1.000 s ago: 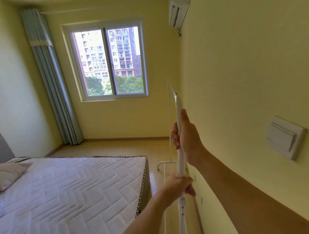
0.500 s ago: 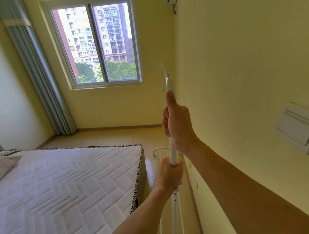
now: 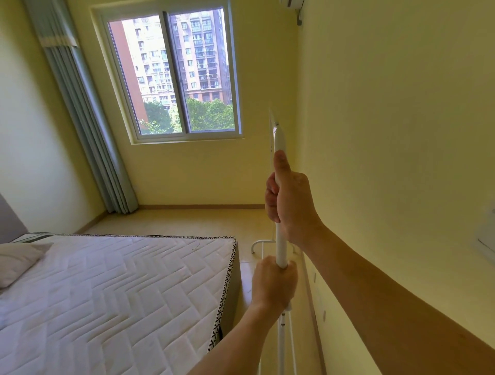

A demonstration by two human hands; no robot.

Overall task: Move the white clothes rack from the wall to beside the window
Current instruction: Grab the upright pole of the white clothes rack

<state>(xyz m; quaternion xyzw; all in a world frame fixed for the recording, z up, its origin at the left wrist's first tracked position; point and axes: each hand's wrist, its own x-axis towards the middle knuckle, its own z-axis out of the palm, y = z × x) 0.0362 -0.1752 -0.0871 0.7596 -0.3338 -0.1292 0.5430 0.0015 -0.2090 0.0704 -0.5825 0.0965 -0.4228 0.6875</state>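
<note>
The white clothes rack [image 3: 278, 139] stands close along the yellow wall on my right, seen end-on, its near upright pole rising in front of me. My right hand [image 3: 290, 203] grips that pole high up, thumb pointing upward along it. My left hand [image 3: 273, 283] grips the same pole just below. The rack's far foot [image 3: 261, 242] shows on the floor beyond my hands. The window [image 3: 174, 75] is in the far wall ahead, left of the rack.
A bed with a bare quilted mattress [image 3: 115, 294] fills the lower left, leaving a narrow floor strip between it and the right wall. A grey-blue curtain [image 3: 88, 120] hangs left of the window. An air conditioner [image 3: 292, 3] sits high at the corner.
The view has shifted closer to the window wall and tilted up slightly. Both hands keep the same grip on the pole; the wall switch has slid toward the right edge.
</note>
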